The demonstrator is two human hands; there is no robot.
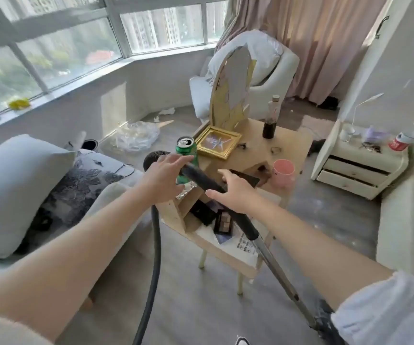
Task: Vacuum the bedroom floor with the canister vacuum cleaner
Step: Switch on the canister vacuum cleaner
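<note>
The vacuum's black handle tube (201, 179) slants across the middle of the view, above the small wooden table. Its curved top end (152, 156) feeds the black hose (155, 245), which hangs down to the bottom edge. Below the handle, the metal wand (274, 268) runs down to the lower right, where a dusty black part (325, 317) sits behind my right sleeve. My left hand (163, 178) hovers at the handle's upper end with fingers spread. My right hand (234, 195) lies over the tube lower down, fingers also apart. Neither hand is closed around it. The canister is out of view.
The wooden table (293, 143) carries a green can (186, 148), a gold frame (217, 144), a dark bottle (270, 120) and a pink cup (283, 171). A sofa (21, 185) stands at left, an armchair (270, 80) behind, a nightstand (357, 170) at right. A plastic bag (137, 135) and paper scraps lie on the grey floor (191, 307).
</note>
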